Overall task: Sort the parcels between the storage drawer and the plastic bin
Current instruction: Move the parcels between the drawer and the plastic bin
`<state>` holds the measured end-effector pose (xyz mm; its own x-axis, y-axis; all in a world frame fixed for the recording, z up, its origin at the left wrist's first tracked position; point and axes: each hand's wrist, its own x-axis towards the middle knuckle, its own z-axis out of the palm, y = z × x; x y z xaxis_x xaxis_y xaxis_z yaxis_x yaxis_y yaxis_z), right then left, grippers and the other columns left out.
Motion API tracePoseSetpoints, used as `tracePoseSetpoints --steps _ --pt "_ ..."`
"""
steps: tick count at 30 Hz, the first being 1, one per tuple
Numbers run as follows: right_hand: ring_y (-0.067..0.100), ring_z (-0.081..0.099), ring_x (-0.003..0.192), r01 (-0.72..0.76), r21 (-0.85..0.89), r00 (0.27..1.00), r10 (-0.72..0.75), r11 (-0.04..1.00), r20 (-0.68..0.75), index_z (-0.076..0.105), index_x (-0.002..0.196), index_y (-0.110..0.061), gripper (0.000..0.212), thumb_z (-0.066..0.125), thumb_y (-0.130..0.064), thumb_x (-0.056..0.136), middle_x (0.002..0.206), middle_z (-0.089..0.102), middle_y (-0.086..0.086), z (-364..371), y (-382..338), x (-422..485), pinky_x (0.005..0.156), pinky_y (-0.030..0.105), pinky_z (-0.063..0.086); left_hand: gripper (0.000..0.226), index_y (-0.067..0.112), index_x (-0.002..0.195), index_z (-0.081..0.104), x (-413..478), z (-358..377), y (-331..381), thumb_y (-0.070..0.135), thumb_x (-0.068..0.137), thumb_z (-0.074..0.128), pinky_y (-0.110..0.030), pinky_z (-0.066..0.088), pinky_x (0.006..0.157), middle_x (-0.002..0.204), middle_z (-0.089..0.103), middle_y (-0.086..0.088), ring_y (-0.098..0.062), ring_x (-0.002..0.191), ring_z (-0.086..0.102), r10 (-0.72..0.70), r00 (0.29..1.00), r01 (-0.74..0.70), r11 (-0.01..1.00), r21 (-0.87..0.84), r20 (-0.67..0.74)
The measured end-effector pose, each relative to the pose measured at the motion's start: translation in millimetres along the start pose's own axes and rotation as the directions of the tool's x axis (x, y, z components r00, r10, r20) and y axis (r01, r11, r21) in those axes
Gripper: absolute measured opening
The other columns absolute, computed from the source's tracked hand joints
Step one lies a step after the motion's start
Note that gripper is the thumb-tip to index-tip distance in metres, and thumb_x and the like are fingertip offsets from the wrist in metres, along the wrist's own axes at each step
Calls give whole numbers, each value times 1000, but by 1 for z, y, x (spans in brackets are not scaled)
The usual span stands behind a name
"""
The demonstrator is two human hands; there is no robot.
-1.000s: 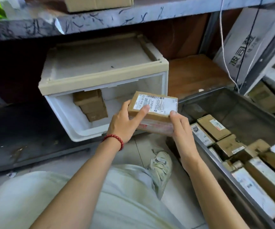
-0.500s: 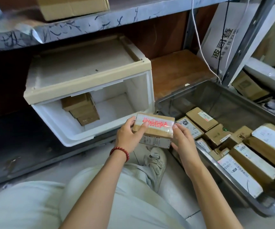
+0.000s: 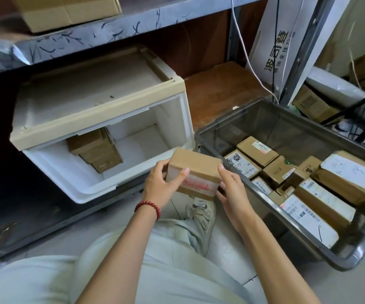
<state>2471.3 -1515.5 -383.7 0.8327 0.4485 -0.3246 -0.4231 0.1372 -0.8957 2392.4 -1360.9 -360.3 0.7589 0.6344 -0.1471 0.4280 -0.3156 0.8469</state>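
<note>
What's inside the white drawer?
A small stack of brown cardboard parcels sits in the left part of the white drawer; its floor to their right is bare. The beige frame covers the back, so anything deeper there is hidden.

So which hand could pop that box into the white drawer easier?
Probably the left. The left hand holds the parcel on the side nearest the open drawer. The right hand holds the side facing the plastic bin and would have to cross over.
</note>
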Motion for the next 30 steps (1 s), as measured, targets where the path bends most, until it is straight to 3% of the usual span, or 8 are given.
tracePoseSetpoints --steps 4,7,11,16,18,21,24,30 --pt "12 66 106 -42 -8 999 42 999 0 48 133 -15 58 54 -53 90 125 63 5 -1 7 7 72 20 53 38 34 100 48 -3 1 4 52 77 71 -20 47 76 105 63 20 1 97 58 47 997 -49 998 -27 -60" --pt "13 66 107 -76 14 997 76 997 4 44 140 -23 78 58 -67 78 125 65 1 -7 11 9 83 27 55 41 33 95 43 -2 1 8 58 75 69 -19 43 70 107 65 17 -5 99 57 75 993 -73 997 33 -86" --pt "10 65 109 -64 14 997 63 998 41 57 130 -25 49 45 -57 95 119 68 -3 -12 10 8 86 28 52 54 33 95 41 1 4 5 71 66 65 -32 47 85 110 64 18 -9 103 56 47 997 -44 998 54 -62" --pt "12 66 106 -68 90 997 70 994 -18 47 134 -14 55 52 -51 93 123 65 4 -13 9 11 73 20 55 58 29 116 44 1 7 12 55 72 72 -23 45 85 117 53 12 -6 107 56 45 999 -47 995 -89 -24" --pt "14 68 100 -60 102 997 65 993 -44 45 131 -13 49 58 -42 93 121 64 8 -11 7 9 64 17 55 66 31 123 44 2 9 15 56 70 74 -19 43 83 123 50 9 -7 107 55 72 997 -75 994 -83 -39" --pt "10 65 100 29 77 996 -23 997 -88 40 132 -17 54 69 -23 87 122 59 5 -7 1 3 69 20 54 82 29 134 43 7 11 19 63 65 74 -23 45 91 128 45 8 -9 112 52 143 987 -143 990 11 -70" --pt "2 65 94 146 -30 987 -148 989 -67 41 134 -29 60 71 -14 85 110 62 -9 -12 -4 -2 66 15 53 74 25 137 42 11 15 29 51 75 71 -13 37 78 126 44 8 -5 107 46 256 965 -246 955 165 -46" --pt "-1 62 100 202 21 971 -197 979 -134 46 136 -21 57 70 -17 85 113 60 -18 -30 -20 -3 78 17 55 60 28 126 49 16 35 46 52 75 72 -24 46 86 117 61 8 -7 103 57 283 957 -275 955 113 -59"
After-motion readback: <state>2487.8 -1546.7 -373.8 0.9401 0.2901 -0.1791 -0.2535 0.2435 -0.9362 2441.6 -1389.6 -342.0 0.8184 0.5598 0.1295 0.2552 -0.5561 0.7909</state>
